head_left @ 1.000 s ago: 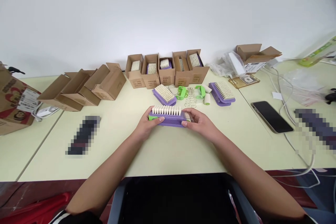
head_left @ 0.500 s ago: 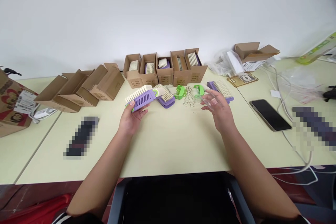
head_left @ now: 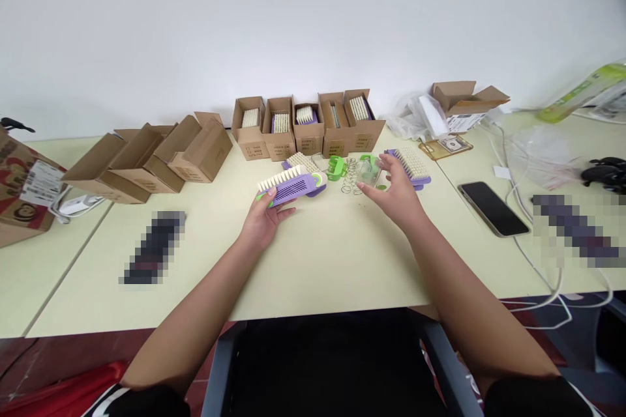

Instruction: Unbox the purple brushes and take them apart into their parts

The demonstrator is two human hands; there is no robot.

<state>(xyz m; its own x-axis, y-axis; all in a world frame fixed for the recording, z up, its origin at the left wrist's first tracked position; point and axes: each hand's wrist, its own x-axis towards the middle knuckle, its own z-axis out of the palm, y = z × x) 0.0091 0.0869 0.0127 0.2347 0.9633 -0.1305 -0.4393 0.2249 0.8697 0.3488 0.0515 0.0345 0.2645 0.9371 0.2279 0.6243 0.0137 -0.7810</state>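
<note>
While the left hand (head_left: 264, 218) grasps the brush (head_left: 289, 188) by its left end, thumb on the purple side, the bristles point upward, in front of another brush (head_left: 301, 160). The held brush is probably light, with a stiff, rather smooth body; its slotted side seems the better place to hold, because bristles may bend. The right hand (head_left: 400, 194) curves beside the clear part (head_left: 370, 176), near the springs (head_left: 349, 177); whether it grips this part, I cannot tell. Such thin plastic may be slippery and fragile, so its edges suit the fingertips.
</note>
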